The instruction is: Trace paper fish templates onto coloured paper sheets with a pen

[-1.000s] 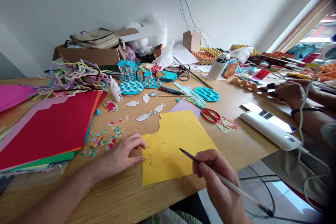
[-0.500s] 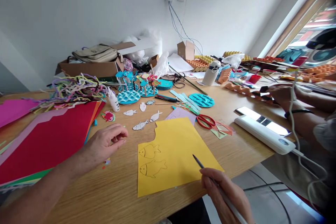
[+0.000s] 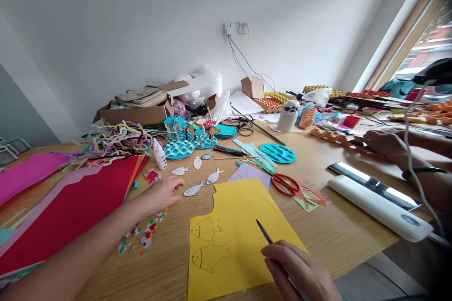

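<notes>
My right hand (image 3: 300,270) grips a dark-tipped pen (image 3: 264,231), its tip angled over a sheet of yellow paper (image 3: 243,230). Two fish outlines are drawn on the sheet's left part, an upper fish drawing (image 3: 205,229) and a lower fish drawing (image 3: 211,257). My left hand (image 3: 163,194) hovers low at the left with loosely bent fingers and nothing visible in them. Close to its fingertips lie several small paper fish, among them a striped fish cutout (image 3: 194,189) and a plain white fish cutout (image 3: 180,170). A red paper fish (image 3: 152,176) lies just behind that hand.
Red scissors (image 3: 285,185) rest on paper scraps. A glue bottle (image 3: 160,155), blue wavy discs (image 3: 179,149) and pipe cleaners (image 3: 120,141) stand behind. Red paper sheets (image 3: 81,211) lie left; confetti (image 3: 143,235) lies nearer. A white power bank (image 3: 379,207) and another person's hands (image 3: 384,143) are right.
My left hand has moved forward and right relative to the table, nearer the paper fish, uncovering the confetti. The right hand keeps the pen over the yellow sheet. The camera view has tilted upward.
</notes>
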Available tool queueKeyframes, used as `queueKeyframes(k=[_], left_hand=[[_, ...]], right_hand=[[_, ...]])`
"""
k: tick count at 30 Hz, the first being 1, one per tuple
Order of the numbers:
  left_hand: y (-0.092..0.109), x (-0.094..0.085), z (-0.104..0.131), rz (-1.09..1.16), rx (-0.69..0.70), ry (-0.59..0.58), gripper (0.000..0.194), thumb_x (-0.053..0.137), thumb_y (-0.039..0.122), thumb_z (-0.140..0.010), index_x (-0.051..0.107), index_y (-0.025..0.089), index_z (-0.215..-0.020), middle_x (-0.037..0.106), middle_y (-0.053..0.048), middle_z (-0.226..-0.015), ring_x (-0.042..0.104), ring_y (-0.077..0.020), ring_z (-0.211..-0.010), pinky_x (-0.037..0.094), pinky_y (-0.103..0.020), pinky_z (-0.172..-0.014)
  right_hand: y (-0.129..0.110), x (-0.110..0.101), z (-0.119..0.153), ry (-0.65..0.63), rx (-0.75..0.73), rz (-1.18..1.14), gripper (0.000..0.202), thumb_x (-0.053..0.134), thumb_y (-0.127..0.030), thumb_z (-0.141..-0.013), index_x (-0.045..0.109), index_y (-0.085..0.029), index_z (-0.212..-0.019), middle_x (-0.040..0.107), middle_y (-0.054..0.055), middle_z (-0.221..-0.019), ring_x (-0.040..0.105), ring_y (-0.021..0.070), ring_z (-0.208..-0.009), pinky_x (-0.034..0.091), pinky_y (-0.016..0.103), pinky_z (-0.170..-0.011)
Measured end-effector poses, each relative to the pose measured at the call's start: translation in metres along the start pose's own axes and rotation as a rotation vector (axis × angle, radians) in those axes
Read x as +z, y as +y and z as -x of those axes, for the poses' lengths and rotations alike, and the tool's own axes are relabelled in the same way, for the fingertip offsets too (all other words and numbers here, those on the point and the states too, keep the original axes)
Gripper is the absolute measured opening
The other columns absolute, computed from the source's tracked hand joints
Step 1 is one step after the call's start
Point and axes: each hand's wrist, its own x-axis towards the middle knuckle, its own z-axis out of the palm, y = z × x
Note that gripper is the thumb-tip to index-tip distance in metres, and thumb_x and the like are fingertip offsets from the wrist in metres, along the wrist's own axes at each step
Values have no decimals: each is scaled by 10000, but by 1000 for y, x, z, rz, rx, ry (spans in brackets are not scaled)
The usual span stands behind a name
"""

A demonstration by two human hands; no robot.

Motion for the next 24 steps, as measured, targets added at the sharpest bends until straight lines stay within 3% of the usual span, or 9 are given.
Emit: queueKeyframes(k=[4, 8, 13, 18, 24], left_hand=[[12, 13, -19, -57, 7, -81, 228, 616, 174, -746, 572, 188, -969, 600, -51, -1054, 561, -206, -961, 441, -312, -818], [19, 17, -34, -119, 1, -149, 195, 596, 290, -859, 581, 143, -987, 590, -62, -1036, 573, -203, -927, 479, -386, -797], [20, 19, -44, -158, -23, -203, 204, 559, 315, -897, 588, 146, -1007, 594, -61, -1036, 587, -190, -897, 500, -382, -778], [20, 20, -45, -126, -28, -203, 167, 605, 255, -840, 566, 145, -959, 578, -54, -1021, 562, -194, -915, 470, -363, -789], [20, 16, -50, -88, -60, -205, 159, 610, 182, -700, 518, 189, -830, 566, -50, -934, 552, -234, -869, 419, -315, -720]], right_hand=[[6, -2, -28, -67, -184, 53, 189, 392, -81, -890, 516, -213, -944, 584, 6, -675, 524, 118, -543, 364, 226, -512], [5, -3, -57, -89, -309, 74, 177, 411, -63, -877, 523, -194, -920, 576, 11, -664, 501, 123, -544, 338, 233, -522], [5, -1, -95, -196, -368, 125, 201, 401, -47, -871, 559, -170, -849, 566, 19, -641, 471, 128, -536, 309, 244, -528], [17, 9, -129, -275, -396, 167, 201, 409, -74, -874, 578, -162, -808, 566, 21, -650, 459, 127, -541, 305, 249, -542], [42, 29, -144, -192, -327, 107, 195, 405, -117, -885, 587, -164, -831, 591, 26, -653, 524, 127, -566, 340, 225, -535]])
